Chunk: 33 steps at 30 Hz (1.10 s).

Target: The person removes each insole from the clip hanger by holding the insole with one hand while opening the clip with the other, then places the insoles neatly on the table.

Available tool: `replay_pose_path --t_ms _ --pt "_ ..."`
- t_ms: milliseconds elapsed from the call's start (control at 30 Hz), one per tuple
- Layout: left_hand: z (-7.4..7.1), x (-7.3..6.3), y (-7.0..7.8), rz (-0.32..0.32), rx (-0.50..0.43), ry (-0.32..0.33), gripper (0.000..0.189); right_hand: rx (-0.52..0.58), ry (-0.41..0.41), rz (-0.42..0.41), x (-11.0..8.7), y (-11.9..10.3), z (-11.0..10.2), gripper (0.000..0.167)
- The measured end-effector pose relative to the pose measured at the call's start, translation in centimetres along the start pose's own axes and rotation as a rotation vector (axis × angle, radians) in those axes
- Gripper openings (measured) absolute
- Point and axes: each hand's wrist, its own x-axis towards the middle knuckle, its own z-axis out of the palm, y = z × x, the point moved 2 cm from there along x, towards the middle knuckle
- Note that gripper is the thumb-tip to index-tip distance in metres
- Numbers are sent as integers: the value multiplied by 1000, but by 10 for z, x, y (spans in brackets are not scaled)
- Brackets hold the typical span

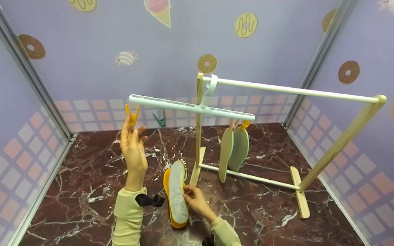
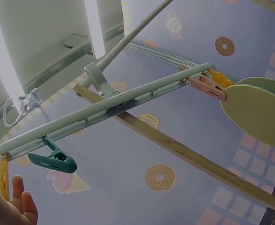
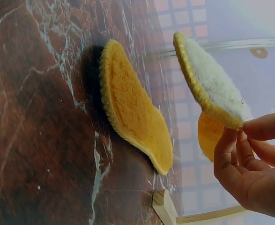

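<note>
My left hand (image 1: 134, 150) is raised under the left end of the pale hanger (image 1: 169, 105), pinching a yellow clip (image 1: 133, 119) there; its other fingers stand loosely out. A green clip (image 2: 55, 159) hangs farther along the same bar. Low over the table, my right hand (image 1: 197, 201) pinches the edge of an insole (image 3: 214, 84) with white fleece and a yellow rim between thumb and fingers. Beneath it a second insole (image 3: 132, 103), yellow and fuzzy, lies on the table. Two more insoles (image 1: 226, 153) hang from a pink clip (image 2: 207, 88) and another yellow clip (image 1: 246, 124).
The hanger hooks over the white top rail (image 1: 292, 90) of a wooden rack (image 1: 344, 143), near its left post. A lower rail (image 1: 251, 177) runs close to the dark marbled table (image 1: 80, 205). Patterned panels (image 1: 91, 68) enclose the back and sides.
</note>
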Motion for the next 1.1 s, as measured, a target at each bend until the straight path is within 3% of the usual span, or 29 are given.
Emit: replay_pose_path --t_ms 100,200,300,333,433,533,633,700,733,800,867,933,1033,1067,1100 --pt "-1 0 0 -2 -2 9 42 -11 -12 -53 2 23 4 20" --pt "-1 -1 0 0 -5 14 42 -7 -6 -165 10 79 14 22" --pt "-1 -1 0 1 -6 13 43 -50 13 -202 20 140 28 22" --pt "-1 -1 0 2 -8 13 43 -40 18 -205 25 165 34 22" --pt "-1 -2 -1 1 -9 14 43 -70 22 -116 34 209 44 23" --pt "-2 -3 -1 -4 -9 18 43 -52 18 -70 45 268 57 24" --pt "-1 -3 -1 -10 -2 22 43 -55 11 -60 56 326 69 26" --pt "-1 -4 -1 -10 5 26 43 -53 10 -78 57 325 69 26" --pt "-2 -4 -1 -10 8 29 43 -48 6 -92 55 312 67 26" --pt "-1 -4 -1 -6 11 34 43 -58 0 -118 48 263 57 24" --pt "-1 -4 -1 -3 11 38 42 -74 -6 -150 35 187 43 22" --pt "-1 -4 -1 -1 9 41 42 -78 -13 -161 31 154 37 22" --pt "-1 -4 -1 -3 13 43 43 -70 -12 -166 32 159 39 22" --pt "-1 -4 -1 -4 16 43 43 -69 -13 -144 34 169 42 22" --pt "-1 -4 -1 -5 19 42 43 -43 -12 -138 39 200 47 22"
